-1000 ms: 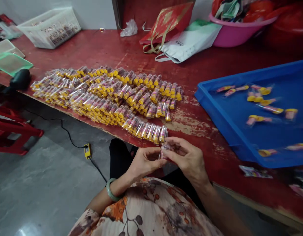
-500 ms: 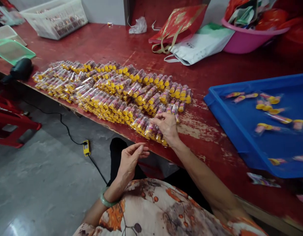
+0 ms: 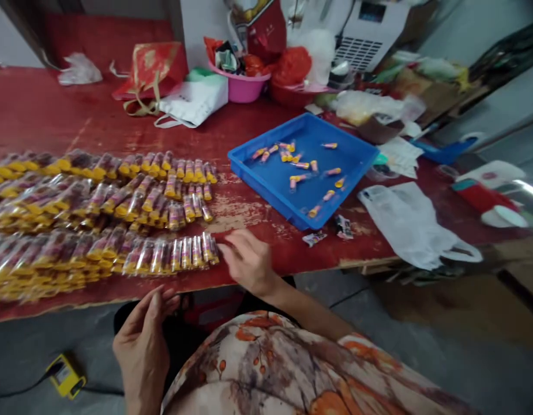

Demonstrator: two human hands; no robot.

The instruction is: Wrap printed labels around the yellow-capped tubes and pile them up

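Note:
Rows of small clear-wrapped packets with yellow ends (image 3: 149, 253) lie stacked along the left part of the red table. My right hand (image 3: 249, 262) is beside the right end of the nearest row. Its thumb and fingers are curled a little apart, and I see nothing between them. Lower down, in front of the table edge, my left hand (image 3: 145, 331) hovers with its fingers loosely extended and nothing visible in it. A blue tray (image 3: 266, 187) holds several more scattered yellow-ended packets (image 3: 301, 165), beyond my right hand.
The red table (image 3: 249, 121) has a scratched top. A red gift bag (image 3: 156, 66), a white bag (image 3: 197, 101) and a pink basin (image 3: 244, 89) stand at the back. To the right lies a white plastic bag (image 3: 405, 222). A yellow power socket (image 3: 66, 376) is on the floor.
The view has swung right, bringing the whole blue tray into sight. My right hand has moved from on top of the near packets to beside the row's right end. My left hand stays low.

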